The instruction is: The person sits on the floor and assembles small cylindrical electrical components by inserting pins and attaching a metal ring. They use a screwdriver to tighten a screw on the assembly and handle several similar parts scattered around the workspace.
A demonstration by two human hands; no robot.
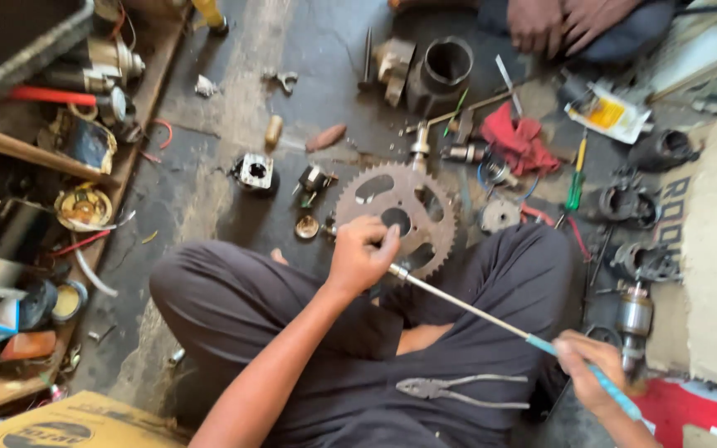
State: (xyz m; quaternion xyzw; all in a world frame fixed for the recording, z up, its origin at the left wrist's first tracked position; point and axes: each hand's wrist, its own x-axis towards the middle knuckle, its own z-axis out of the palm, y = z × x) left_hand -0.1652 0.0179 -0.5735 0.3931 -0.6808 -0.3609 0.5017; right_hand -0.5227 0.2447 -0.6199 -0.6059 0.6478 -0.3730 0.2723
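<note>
A large toothed sprocket (pixel 404 207) lies on the dark floor in front of my crossed legs. My left hand (pixel 361 253) is closed on a small part at the sprocket's near edge; the part itself is hidden by my fingers. My right hand (pixel 589 369) grips the light blue handle of a long screwdriver (pixel 475 309), whose metal shaft slants up to the left and ends right at my left hand. A pair of pliers (pixel 458 388) rests on my lap.
Small motor parts (pixel 256 172), a red rag (pixel 518 139), a green screwdriver (pixel 575 184) and a dark cylinder (pixel 446 66) litter the floor beyond. Another person's hands (pixel 566 23) rest at the top. Cluttered shelves (pixel 60 149) line the left; an armature (pixel 634 319) lies at right.
</note>
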